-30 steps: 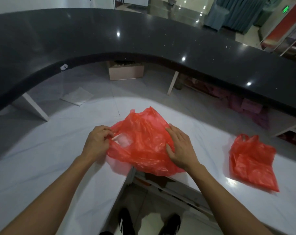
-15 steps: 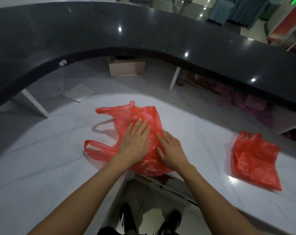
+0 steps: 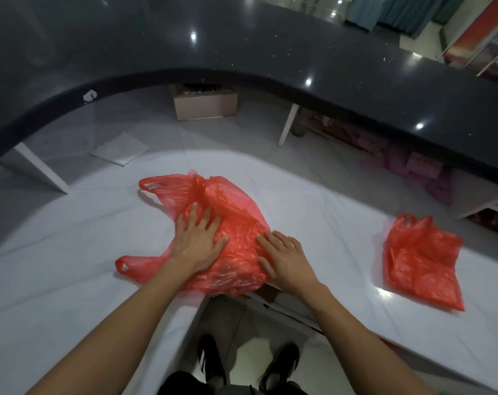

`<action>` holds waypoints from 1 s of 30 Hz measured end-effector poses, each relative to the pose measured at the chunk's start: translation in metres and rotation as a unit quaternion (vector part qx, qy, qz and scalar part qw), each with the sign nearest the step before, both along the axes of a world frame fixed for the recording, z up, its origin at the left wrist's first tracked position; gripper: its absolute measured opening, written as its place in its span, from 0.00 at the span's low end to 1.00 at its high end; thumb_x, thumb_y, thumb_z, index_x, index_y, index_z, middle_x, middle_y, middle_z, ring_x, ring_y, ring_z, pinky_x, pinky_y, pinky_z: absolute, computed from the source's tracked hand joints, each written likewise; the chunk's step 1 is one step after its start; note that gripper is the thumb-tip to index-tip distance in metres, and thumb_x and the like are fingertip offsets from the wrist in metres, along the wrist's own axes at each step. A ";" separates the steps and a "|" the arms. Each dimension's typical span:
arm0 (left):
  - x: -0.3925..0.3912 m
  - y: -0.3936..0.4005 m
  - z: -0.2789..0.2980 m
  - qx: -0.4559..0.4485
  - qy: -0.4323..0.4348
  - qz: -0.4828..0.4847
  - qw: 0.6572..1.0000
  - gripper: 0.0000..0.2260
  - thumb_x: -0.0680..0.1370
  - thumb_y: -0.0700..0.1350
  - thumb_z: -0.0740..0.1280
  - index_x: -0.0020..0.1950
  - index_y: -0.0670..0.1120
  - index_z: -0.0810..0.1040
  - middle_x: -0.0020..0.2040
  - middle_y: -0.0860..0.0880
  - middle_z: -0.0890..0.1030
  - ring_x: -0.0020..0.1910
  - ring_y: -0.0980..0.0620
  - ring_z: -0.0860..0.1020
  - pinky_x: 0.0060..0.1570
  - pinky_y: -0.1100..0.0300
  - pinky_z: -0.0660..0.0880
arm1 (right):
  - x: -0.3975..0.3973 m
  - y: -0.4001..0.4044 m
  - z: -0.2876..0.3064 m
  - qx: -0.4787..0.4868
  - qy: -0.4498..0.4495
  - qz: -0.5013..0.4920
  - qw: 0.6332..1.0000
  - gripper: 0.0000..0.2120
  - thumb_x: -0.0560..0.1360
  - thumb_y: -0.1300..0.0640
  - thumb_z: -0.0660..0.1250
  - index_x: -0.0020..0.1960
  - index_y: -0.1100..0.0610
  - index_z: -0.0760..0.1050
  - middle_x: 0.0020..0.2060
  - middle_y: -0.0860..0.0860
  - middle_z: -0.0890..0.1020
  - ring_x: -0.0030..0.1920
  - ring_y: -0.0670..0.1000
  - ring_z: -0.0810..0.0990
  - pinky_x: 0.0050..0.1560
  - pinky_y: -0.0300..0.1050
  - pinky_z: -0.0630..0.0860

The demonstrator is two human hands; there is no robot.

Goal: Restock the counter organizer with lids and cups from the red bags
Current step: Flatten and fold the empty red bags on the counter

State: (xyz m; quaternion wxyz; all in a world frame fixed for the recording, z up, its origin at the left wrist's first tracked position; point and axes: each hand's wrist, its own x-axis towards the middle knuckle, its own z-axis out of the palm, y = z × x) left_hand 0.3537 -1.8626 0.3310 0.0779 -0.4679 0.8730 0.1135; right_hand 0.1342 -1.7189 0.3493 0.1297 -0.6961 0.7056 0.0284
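The left hand (image 3: 197, 242), which a second ago pinched the red bag (image 3: 227, 238), now lies flat on it beside the flat right hand (image 3: 284, 256), fingers straight. The bag sits flattened at the white counter (image 3: 56, 266) edge, apparently emptied; a second red bag (image 3: 421, 258) waits well apart.

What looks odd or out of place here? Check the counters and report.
Both hands, left and right, press flat on a crumpled red plastic bag that overhangs the white counter's inner corner. The curved black countertop has a white chip on its edge. No cups, lids or organizer are visible.
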 end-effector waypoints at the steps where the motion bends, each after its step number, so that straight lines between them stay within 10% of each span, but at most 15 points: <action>1: -0.003 0.000 0.000 0.002 -0.005 -0.002 1.000 0.33 0.80 0.68 0.39 0.82 0.55 0.43 0.83 0.49 0.45 0.80 0.39 0.36 0.75 0.33 0.39 | -0.001 0.003 -0.002 0.007 0.007 -0.001 1.000 0.29 0.84 0.38 0.46 0.81 0.48 0.54 0.79 0.51 0.60 0.78 0.56 0.60 0.76 0.58 0.55; 8: -0.033 -0.002 0.001 0.023 -0.009 -0.053 0.998 0.32 0.80 0.68 0.41 0.82 0.56 0.48 0.83 0.50 0.46 0.80 0.40 0.37 0.73 0.28 0.43 | -0.032 0.038 0.000 0.039 0.011 -0.079 0.996 0.35 0.79 0.33 0.32 0.82 0.46 0.42 0.81 0.46 0.48 0.81 0.53 0.46 0.78 0.61 0.43; 16: -0.106 0.000 -0.002 0.055 0.015 -0.122 0.991 0.32 0.81 0.68 0.42 0.81 0.57 0.40 0.81 0.51 0.35 0.79 0.42 0.34 0.73 0.28 0.42 | -0.096 0.066 0.007 0.010 0.050 -0.153 0.987 0.36 0.80 0.36 0.28 0.79 0.45 0.58 0.81 0.49 0.56 0.81 0.55 0.48 0.77 0.62 0.44; 22: -0.173 0.002 0.007 0.059 0.008 -0.174 0.983 0.33 0.80 0.69 0.43 0.82 0.56 0.40 0.82 0.53 0.37 0.80 0.44 0.36 0.74 0.32 0.42 | -0.150 0.076 0.010 -0.079 0.056 -0.266 0.959 0.25 0.82 0.43 0.48 0.60 0.50 0.82 0.73 0.54 0.73 0.76 0.57 0.64 0.73 0.62 0.61; 30: -0.218 0.021 0.011 0.039 -0.006 -0.212 0.976 0.36 0.78 0.70 0.39 0.82 0.54 0.48 0.82 0.53 0.41 0.81 0.43 0.41 0.74 0.32 0.47 | -0.168 0.020 0.024 -0.227 -0.005 -0.144 0.963 0.23 0.81 0.51 0.61 0.74 0.54 0.69 0.75 0.54 0.69 0.75 0.58 0.66 0.71 0.56 0.64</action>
